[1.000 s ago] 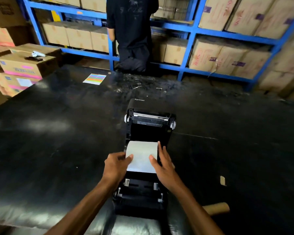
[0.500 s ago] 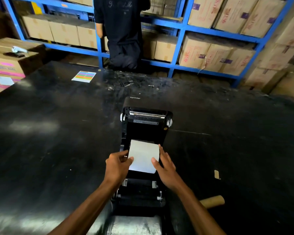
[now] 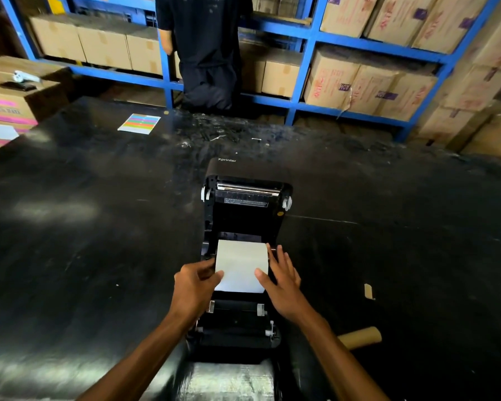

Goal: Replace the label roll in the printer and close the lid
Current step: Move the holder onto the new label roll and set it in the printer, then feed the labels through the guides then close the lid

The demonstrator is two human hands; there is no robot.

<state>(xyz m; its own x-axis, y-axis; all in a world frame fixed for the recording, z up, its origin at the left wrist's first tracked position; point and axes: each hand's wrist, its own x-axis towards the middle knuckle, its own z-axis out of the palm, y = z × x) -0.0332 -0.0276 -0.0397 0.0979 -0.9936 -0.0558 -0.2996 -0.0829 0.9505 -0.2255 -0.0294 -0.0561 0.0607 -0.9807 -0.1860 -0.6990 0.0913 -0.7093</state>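
A black plastic label printer (image 3: 243,256) marked "Xprinter" sits in the middle of a wide, glossy black table (image 3: 84,256), with its hinged black lid (image 3: 246,198) thrown back and standing open on the far side. The white paper label roll (image 3: 240,264) lies down in the printer's open bay, and a flat length of its paper is drawn out toward the near end of the machine.

The left hand (image 3: 195,287) pinches the left edge of that white strip, thumb on top and fingers curled beneath. The right hand (image 3: 281,282) rests at the right edge with its fingers spread loosely along the side of the roll and its thumb pressed onto the paper; it touches the strip rather than closing round it. Both bare forearms reach in from the near edge of the table.

To the right of the printer, partly hidden behind the right forearm, a brown cardboard tube (image 3: 362,337) lies on the table. Further right is a small pale scrap (image 3: 368,291). Near the far left corner lies a sheet of rainbow-striped stickers (image 3: 139,123).

Beyond the table a person in dark clothes (image 3: 206,50) faces blue metal shelving (image 3: 310,47) stacked with brown cardboard cartons (image 3: 368,85).
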